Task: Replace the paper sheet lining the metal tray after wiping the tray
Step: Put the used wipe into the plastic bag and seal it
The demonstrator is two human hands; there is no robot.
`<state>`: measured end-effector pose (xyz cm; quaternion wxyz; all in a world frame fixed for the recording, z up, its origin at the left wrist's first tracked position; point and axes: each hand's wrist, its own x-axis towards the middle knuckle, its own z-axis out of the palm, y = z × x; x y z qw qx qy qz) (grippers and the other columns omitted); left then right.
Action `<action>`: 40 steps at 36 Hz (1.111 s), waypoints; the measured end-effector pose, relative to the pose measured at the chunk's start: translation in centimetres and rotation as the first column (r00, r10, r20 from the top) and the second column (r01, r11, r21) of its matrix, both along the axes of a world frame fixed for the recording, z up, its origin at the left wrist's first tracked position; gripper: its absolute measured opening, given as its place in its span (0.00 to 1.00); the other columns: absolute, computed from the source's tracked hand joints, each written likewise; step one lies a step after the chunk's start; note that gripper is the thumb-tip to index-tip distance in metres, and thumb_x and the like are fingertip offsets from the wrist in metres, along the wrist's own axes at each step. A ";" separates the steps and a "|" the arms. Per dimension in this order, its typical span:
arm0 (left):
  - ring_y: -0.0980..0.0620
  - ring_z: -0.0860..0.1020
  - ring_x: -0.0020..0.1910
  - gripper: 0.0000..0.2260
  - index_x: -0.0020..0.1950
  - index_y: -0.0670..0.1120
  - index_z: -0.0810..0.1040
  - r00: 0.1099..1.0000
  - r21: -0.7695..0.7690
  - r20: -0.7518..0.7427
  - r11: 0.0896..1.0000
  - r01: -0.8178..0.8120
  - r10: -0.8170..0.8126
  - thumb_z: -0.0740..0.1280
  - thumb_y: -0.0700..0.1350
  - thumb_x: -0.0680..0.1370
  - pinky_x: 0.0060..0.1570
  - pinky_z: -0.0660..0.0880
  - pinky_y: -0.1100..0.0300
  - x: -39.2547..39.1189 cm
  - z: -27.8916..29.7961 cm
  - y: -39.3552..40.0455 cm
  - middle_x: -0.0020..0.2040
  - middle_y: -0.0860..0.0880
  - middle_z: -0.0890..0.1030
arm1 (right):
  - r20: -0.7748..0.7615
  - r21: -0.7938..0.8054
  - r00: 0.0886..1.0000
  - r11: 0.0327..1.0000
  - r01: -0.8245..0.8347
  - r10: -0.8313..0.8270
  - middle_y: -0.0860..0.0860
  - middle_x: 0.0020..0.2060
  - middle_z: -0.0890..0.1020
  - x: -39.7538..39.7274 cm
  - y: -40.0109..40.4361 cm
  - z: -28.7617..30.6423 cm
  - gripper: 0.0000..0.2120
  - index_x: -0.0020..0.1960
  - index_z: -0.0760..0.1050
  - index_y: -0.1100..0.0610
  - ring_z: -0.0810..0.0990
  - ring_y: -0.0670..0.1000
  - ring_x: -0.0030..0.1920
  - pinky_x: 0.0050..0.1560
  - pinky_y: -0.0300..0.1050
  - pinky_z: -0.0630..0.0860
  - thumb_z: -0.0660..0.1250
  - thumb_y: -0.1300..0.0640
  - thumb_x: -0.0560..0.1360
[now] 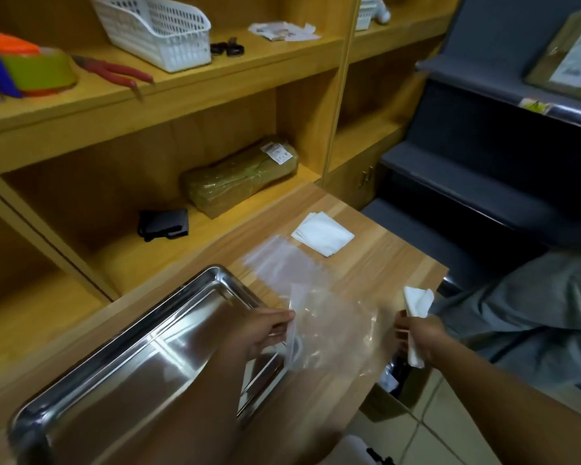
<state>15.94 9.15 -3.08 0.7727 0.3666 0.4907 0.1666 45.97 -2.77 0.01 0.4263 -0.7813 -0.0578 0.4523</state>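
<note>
Head view: your left hand (pixel 265 330) fingers pinch a thin translucent sheet (pixel 332 330) beside the bare shiny metal tray (pixel 131 357); your right hand (pixel 420 333) grips a crumpled white wipe (pixel 416 303). Blurred, the sheet could flutter and crease off the wooden surface (pixel 383 263).

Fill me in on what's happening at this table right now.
A person is working at a wooden table with both bare hands. The left hand pinches one edge of a thin translucent sheet, held up just past the right end of the metal tray. The right hand grips a crumpled white tissue near the sheet's other edge. The tray looks bare, with no liner in it. A folded white paper stack lies farther back on the table.
</note>
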 end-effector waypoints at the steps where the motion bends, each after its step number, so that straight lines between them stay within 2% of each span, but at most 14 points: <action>1: 0.49 0.83 0.37 0.06 0.48 0.37 0.84 1.000 0.017 -0.014 1.000 -0.008 0.008 0.73 0.39 0.74 0.42 0.80 0.58 0.0 0.3 -0.2 0.38 0.44 0.84 | 0.017 0.020 1.000 1.000 0.007 -0.007 0.59 0.36 0.78 -0.5 0.0 0.2 0.05 0.49 0.76 0.64 0.76 0.56 0.32 0.33 0.46 0.74 0.69 0.63 0.76; 3: 0.51 0.82 0.33 0.04 0.45 0.37 0.84 0.998 0.052 -0.043 0.998 -0.036 0.038 0.73 0.37 0.74 0.36 0.80 0.62 0.4 0.9 -0.8 0.36 0.44 0.84 | 0.062 0.050 0.998 0.999 -0.022 0.019 0.58 0.35 0.76 -1.6 0.1 0.8 0.05 0.50 0.75 0.63 0.72 0.52 0.29 0.29 0.42 0.70 0.69 0.65 0.74; 6: 0.53 0.80 0.29 0.02 0.43 0.38 0.84 0.994 0.092 -0.080 0.993 -0.071 0.079 0.74 0.37 0.73 0.31 0.78 0.64 1.3 1.5 -1.5 0.33 0.45 0.84 | 0.119 0.077 0.988 0.991 -0.108 0.098 0.60 0.36 0.78 -4.1 0.6 2.1 0.07 0.47 0.77 0.67 0.71 0.53 0.29 0.30 0.45 0.69 0.72 0.64 0.72; 8: 0.53 0.79 0.28 0.06 0.45 0.36 0.84 0.992 0.097 -0.090 0.992 -0.084 0.093 0.76 0.38 0.71 0.32 0.79 0.63 1.8 1.6 -2.0 0.34 0.43 0.84 | 0.119 0.095 0.979 0.980 -0.175 0.164 0.60 0.34 0.80 -5.8 1.0 2.6 0.14 0.47 0.79 0.69 0.73 0.54 0.28 0.31 0.45 0.70 0.75 0.59 0.70; 10: 0.52 0.77 0.29 0.09 0.45 0.36 0.85 0.992 0.101 -0.093 0.992 -0.072 0.082 0.78 0.40 0.69 0.35 0.78 0.61 2.3 1.7 -2.5 0.35 0.41 0.83 | 0.095 0.109 0.968 0.964 -0.244 0.234 0.57 0.33 0.81 -7.7 1.4 3.2 0.16 0.45 0.80 0.66 0.75 0.51 0.27 0.30 0.43 0.72 0.77 0.54 0.68; 13: 0.53 0.76 0.27 0.06 0.39 0.40 0.85 0.991 0.166 -0.132 0.986 -0.011 0.033 0.78 0.42 0.69 0.35 0.75 0.59 2.9 2.0 -3.4 0.33 0.43 0.82 | 0.027 0.142 0.950 0.940 -0.311 0.311 0.55 0.32 0.81 -10.2 2.0 3.8 0.17 0.45 0.81 0.65 0.72 0.51 0.25 0.27 0.42 0.69 0.78 0.52 0.67; 16: 0.52 0.74 0.27 0.07 0.34 0.44 0.84 0.986 0.210 -0.165 0.977 0.035 0.000 0.79 0.45 0.65 0.36 0.72 0.57 3.4 2.2 -4.3 0.30 0.45 0.80 | 0.017 0.148 0.920 0.909 -0.390 0.392 0.57 0.31 0.79 -12.0 2.2 4.0 0.16 0.46 0.80 0.67 0.69 0.52 0.23 0.26 0.42 0.67 0.77 0.56 0.67; 20: 0.53 0.73 0.27 0.08 0.36 0.40 0.81 0.984 0.212 -0.177 0.975 0.070 -0.032 0.78 0.41 0.68 0.33 0.72 0.60 3.3 2.3 -4.8 0.29 0.47 0.78 | 0.017 0.102 0.890 0.885 -0.454 0.455 0.57 0.28 0.79 -12.4 2.2 3.9 0.15 0.50 0.78 0.68 0.75 0.53 0.25 0.28 0.44 0.70 0.75 0.60 0.68; 24: 0.55 0.74 0.27 0.08 0.36 0.42 0.79 0.984 0.157 -0.156 0.982 0.110 -0.085 0.77 0.40 0.70 0.33 0.73 0.63 2.2 2.0 -5.0 0.30 0.47 0.78 | -0.037 0.088 0.823 0.822 -0.562 0.567 0.59 0.36 0.84 -11.6 1.8 3.8 0.14 0.54 0.78 0.65 0.80 0.53 0.31 0.32 0.45 0.72 0.73 0.60 0.71; 27: 0.55 0.76 0.29 0.08 0.36 0.43 0.80 0.978 0.156 -0.150 0.974 0.165 -0.142 0.77 0.41 0.71 0.35 0.75 0.63 1.8 2.2 -4.8 0.32 0.47 0.79 | 0.023 0.083 0.793 0.789 -0.609 0.609 0.61 0.41 0.86 -11.3 1.6 3.9 0.09 0.51 0.80 0.65 0.81 0.51 0.31 0.33 0.44 0.72 0.69 0.61 0.73; 30: 0.54 0.75 0.28 0.08 0.37 0.42 0.79 0.956 0.248 -0.242 0.943 0.224 -0.164 0.77 0.40 0.71 0.35 0.74 0.60 2.3 3.0 -4.6 0.31 0.46 0.79 | 0.105 0.063 0.794 0.793 -0.606 0.598 0.61 0.36 0.85 -11.5 1.5 4.0 0.07 0.43 0.82 0.66 0.79 0.52 0.29 0.36 0.45 0.72 0.67 0.64 0.73; 34: 0.49 0.73 0.28 0.10 0.31 0.43 0.78 0.916 0.384 -0.389 0.886 0.260 -0.100 0.76 0.38 0.70 0.35 0.72 0.57 3.4 4.2 -3.7 0.28 0.45 0.77 | 0.199 0.043 0.824 0.836 -0.548 0.530 0.58 0.27 0.78 -11.7 2.1 4.0 0.05 0.37 0.78 0.66 0.74 0.53 0.25 0.27 0.40 0.70 0.67 0.67 0.70; 38: 0.50 0.75 0.29 0.11 0.32 0.46 0.75 0.868 0.469 -0.494 0.826 0.313 -0.048 0.75 0.40 0.70 0.36 0.74 0.57 4.5 5.7 -2.8 0.29 0.49 0.77 | 0.261 0.018 0.833 0.860 -0.510 0.489 0.58 0.27 0.79 -11.8 3.1 4.0 0.04 0.37 0.79 0.66 0.76 0.55 0.28 0.33 0.48 0.74 0.68 0.65 0.66; 40: 0.48 0.78 0.34 0.12 0.33 0.47 0.73 0.828 0.508 -0.560 0.802 0.312 0.032 0.73 0.41 0.72 0.40 0.77 0.54 4.2 6.1 -2.1 0.33 0.48 0.78 | 0.285 -0.024 0.816 0.854 -0.519 0.504 0.57 0.30 0.82 -11.3 3.4 4.2 0.08 0.41 0.79 0.64 0.80 0.56 0.31 0.34 0.51 0.77 0.69 0.62 0.62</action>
